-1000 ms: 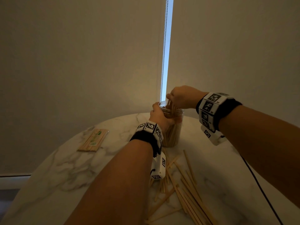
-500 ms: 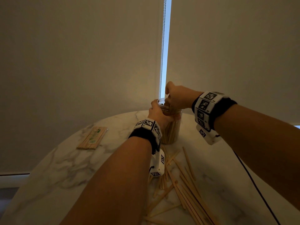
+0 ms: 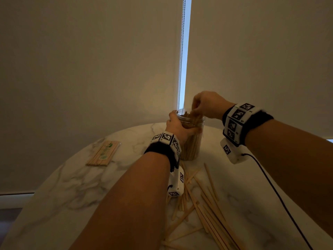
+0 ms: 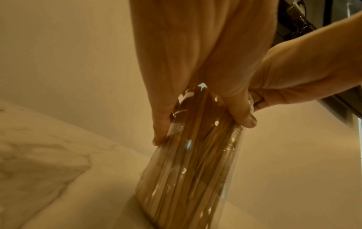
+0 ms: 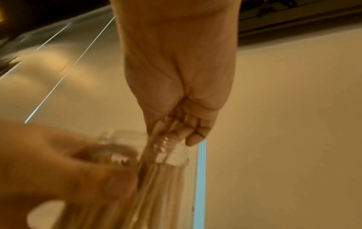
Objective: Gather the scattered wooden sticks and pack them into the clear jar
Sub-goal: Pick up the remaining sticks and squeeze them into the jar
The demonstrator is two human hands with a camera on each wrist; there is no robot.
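The left grip (image 3: 177,125) is wrapped round the upper part of the clear jar (image 3: 191,145), with the fingers (image 4: 242,114) and the thumb curled against its wall just below the threaded neck, as is seen plainly in the left wrist view. The right grip (image 3: 205,105) is held over the jar's open mouth, its fingertips (image 5: 192,136) bunched together and pinched on the tops of a few wooden sticks (image 5: 154,139) whose lower lengths already reach down into the jar. The jar is stood upright on the marble table (image 3: 75,186), towards its far edge, and is filled nearly to the neck with upright sticks. More loose sticks (image 3: 207,210) are scattered flat on the table nearer the person, between the two forearms, some crossing one another. A wrapped pack of sticks (image 3: 103,153) with a green label is laid well apart to the left. A black cable (image 3: 281,199) is trailed from the right wrist device across the table. Pale roller blinds (image 3: 90,60) are hung behind, with a bead chain (image 3: 182,51) in the bright gap between them.
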